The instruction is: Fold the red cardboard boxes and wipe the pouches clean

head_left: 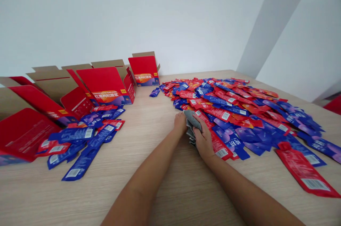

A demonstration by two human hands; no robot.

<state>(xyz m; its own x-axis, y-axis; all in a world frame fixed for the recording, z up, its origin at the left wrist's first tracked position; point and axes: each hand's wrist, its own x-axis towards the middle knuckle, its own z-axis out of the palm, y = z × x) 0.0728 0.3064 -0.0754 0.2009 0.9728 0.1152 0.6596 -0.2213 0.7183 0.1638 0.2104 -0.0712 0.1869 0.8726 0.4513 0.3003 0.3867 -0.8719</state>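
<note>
A grey folded cloth (193, 121) is held between my two hands over the middle of the table, its layered edges hanging downward. My right hand (204, 140) grips its right side, thumb on the near face. My left hand (180, 123) is closed at the cloth's left edge, its fingers mostly hidden. Just right of the hands lies a wide heap of red and blue sachets (221, 114) with white barcode labels, its near edge close to my right hand.
At left, several open red cardboard boxes (99, 82) stand with flaps up. Before them lies a smaller pile of sachets (92, 135). Another open box (144, 70) stands at the back, near a blue sachet (155, 92). One red sachet (306, 171) lies at the right front.
</note>
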